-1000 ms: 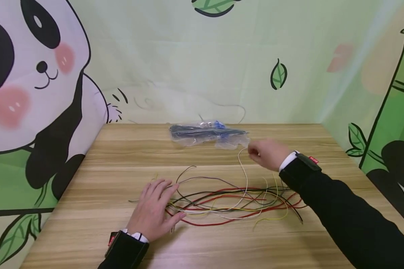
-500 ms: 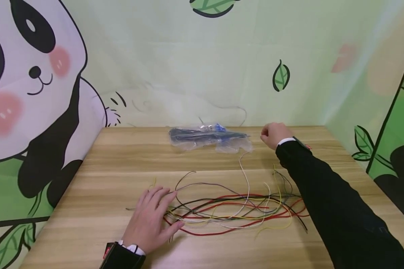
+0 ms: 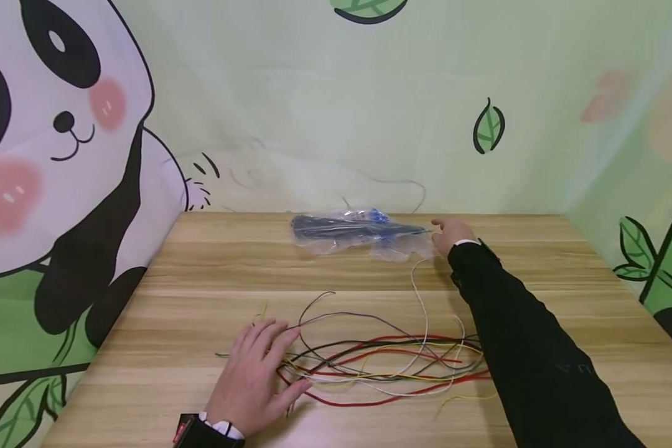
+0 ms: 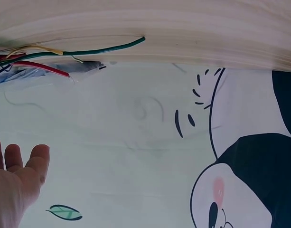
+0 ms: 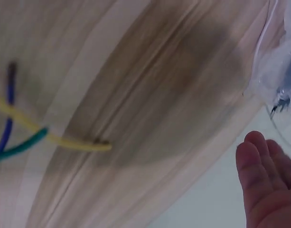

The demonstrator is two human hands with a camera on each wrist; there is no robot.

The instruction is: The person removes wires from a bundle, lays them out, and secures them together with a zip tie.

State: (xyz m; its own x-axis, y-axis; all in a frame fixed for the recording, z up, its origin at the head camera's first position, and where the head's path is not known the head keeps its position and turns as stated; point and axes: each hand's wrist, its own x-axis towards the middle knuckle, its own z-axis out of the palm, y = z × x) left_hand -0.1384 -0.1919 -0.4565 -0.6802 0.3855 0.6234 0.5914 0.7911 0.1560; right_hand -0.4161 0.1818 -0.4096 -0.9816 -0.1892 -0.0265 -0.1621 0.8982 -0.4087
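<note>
My left hand [image 3: 252, 376] rests over the left end of a loose bundle of thin wires [image 3: 347, 405] in red, black, yellow, white and other colours. Its fingers are spread and relaxed; the palm covers some wire ends. At the back, my right hand [image 3: 452, 235] reaches to the right tip of a clear plastic bag [image 3: 358, 233] holding long thin black strips with some blue. The index finger points at the bag, thumb lower. In the right wrist view, the fingers [image 5: 254, 166] are extended below the bag's end [image 5: 273, 71]. A white wire [image 3: 424, 305] curves up from the bundle towards the bag.
The wooden table [image 3: 229, 261] meets a printed cloth backdrop [image 3: 313, 124] at its back edge. A green wire [image 4: 102, 50] sticks out in the left wrist view. Close to the right wrist camera are yellow [image 5: 79, 144] and blue [image 5: 11, 95] wire ends.
My right hand has left the white wire's end, moved back, then left to the tip of the bag, its index finger stretching out. The left hand stays on the bundle.
</note>
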